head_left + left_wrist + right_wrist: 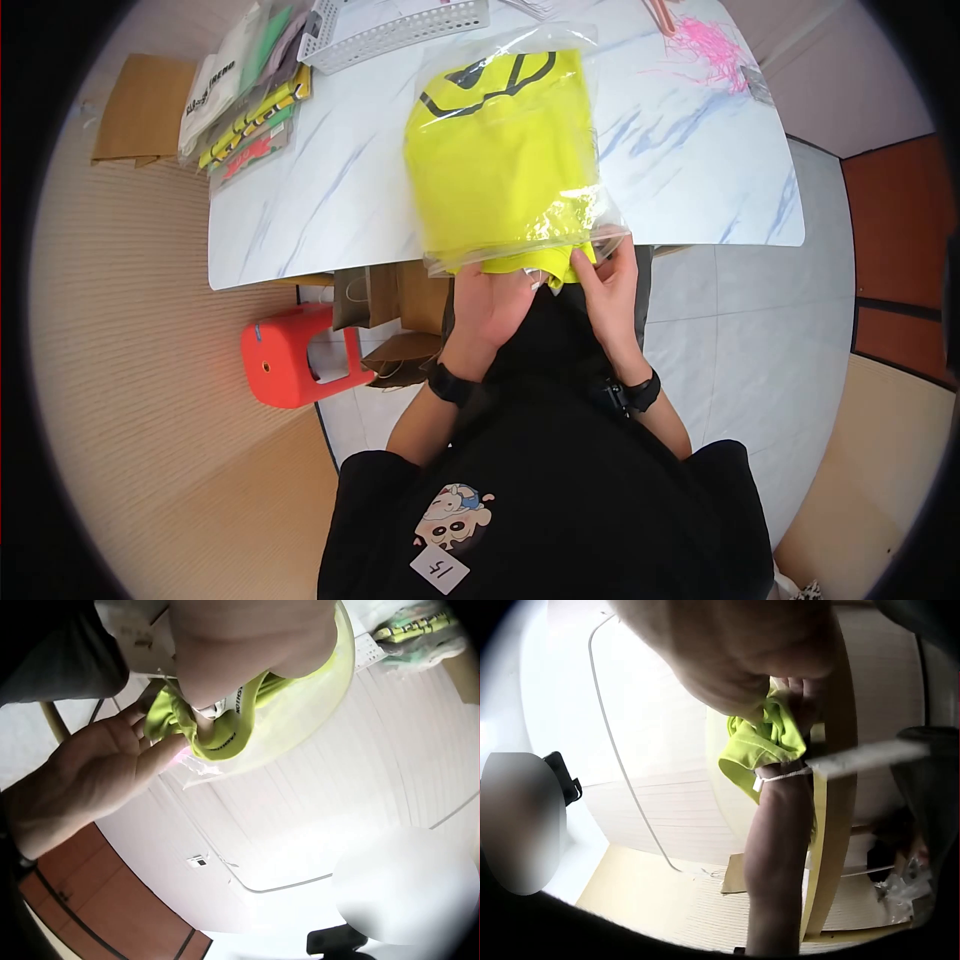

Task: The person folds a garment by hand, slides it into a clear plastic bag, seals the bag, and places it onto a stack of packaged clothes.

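Observation:
A neon yellow garment (500, 180) with black line print lies folded in a clear plastic bag (612, 215) at the table's front edge, its collar end sticking out. My left hand (492, 308), palm up, holds the collar end from the left, its fingertips hidden by cloth. My right hand (612, 295) pinches the cloth and bag edge between thumb and fingers. In the left wrist view, the garment (225, 742) shows dark lettering inside the collar. A white tag (866, 759) hangs on a string beside the garment (757, 750) in the right wrist view.
On the marbled table (340, 190) stand a white basket (400, 38) and a stack of bagged garments (245, 95). Pink shredded strips (708, 48) lie at the back right. Below are a red stool (285, 355) and brown paper bags (400, 350).

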`<action>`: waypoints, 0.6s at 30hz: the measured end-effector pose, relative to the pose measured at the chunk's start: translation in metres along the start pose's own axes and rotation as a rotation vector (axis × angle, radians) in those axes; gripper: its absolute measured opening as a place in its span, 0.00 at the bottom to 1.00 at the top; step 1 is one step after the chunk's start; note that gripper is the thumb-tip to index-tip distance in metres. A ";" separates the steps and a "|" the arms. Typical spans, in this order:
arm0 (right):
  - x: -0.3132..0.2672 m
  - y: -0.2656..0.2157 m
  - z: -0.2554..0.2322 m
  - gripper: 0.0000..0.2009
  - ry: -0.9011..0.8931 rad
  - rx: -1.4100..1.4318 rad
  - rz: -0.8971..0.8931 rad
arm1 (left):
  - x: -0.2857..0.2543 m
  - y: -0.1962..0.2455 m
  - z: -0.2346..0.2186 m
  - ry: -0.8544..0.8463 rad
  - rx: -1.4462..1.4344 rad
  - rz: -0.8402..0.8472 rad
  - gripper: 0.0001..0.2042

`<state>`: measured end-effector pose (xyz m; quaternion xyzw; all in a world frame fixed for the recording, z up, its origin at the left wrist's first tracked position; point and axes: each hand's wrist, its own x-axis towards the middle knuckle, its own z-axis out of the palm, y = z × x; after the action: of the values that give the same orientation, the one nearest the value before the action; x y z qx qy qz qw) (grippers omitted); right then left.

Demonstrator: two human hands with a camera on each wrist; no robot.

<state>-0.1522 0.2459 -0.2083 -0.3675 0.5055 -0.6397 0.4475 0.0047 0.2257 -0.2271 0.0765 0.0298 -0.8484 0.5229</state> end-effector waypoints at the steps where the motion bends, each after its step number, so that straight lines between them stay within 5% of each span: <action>1: 0.002 -0.002 -0.003 0.09 -0.020 -0.050 0.016 | 0.001 0.004 0.002 -0.053 0.115 0.003 0.16; 2: 0.005 -0.004 -0.007 0.09 -0.021 -0.055 0.012 | 0.002 0.004 0.003 -0.058 0.111 0.003 0.16; 4: 0.007 -0.007 -0.016 0.07 -0.098 0.034 0.135 | -0.002 0.001 0.006 0.163 0.731 0.312 0.15; 7: 0.009 -0.013 -0.012 0.06 -0.111 -0.013 0.095 | -0.003 -0.006 0.013 0.205 0.910 0.335 0.20; 10: 0.008 -0.010 -0.012 0.05 -0.133 -0.094 0.052 | 0.021 -0.017 0.029 0.444 0.610 0.436 0.17; 14: 0.005 -0.008 -0.028 0.03 -0.102 -0.276 -0.017 | 0.035 0.011 0.024 0.233 0.363 0.327 0.17; 18: 0.007 0.008 -0.038 0.01 0.101 -0.101 -0.052 | 0.034 0.010 0.029 -0.078 0.181 0.225 0.18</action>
<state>-0.1879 0.2509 -0.2239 -0.3697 0.5492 -0.6426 0.3856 -0.0042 0.1875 -0.2037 0.0932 -0.0757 -0.7860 0.6065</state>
